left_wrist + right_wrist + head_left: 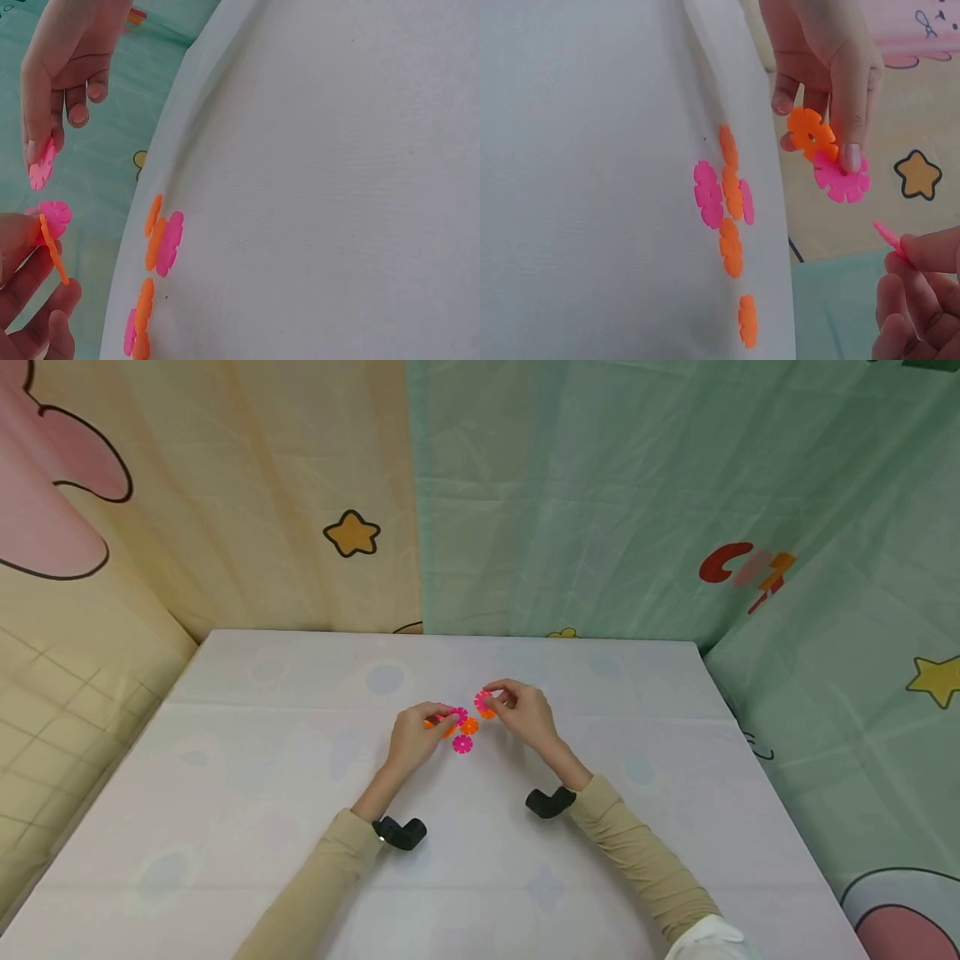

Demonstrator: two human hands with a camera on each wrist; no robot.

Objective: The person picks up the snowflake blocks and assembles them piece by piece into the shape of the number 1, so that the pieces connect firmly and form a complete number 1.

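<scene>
My left hand (pixel 417 735) holds a pink interlocking flower disc (pixel 843 177) joined to an orange flower disc (pixel 811 135); its thumb presses the pink one. Opposite it, my right hand (pixel 527 713) pinches a single pink flower disc (pixel 43 166) between thumb and finger. A small gap separates that disc from the joined pair. On the table below the hands lie loose notched discs, among them a pink disc (pixel 462 744) and an orange disc (pixel 469 727). In the head view my left fingers partly hide some of them.
A white cloth with faint shapes covers the table (pixel 247 810). Behind it hangs a printed curtain (pixel 555 510), close to the table's back edge. Each wrist wears a black camera mount, one being the left mount (pixel 401 834).
</scene>
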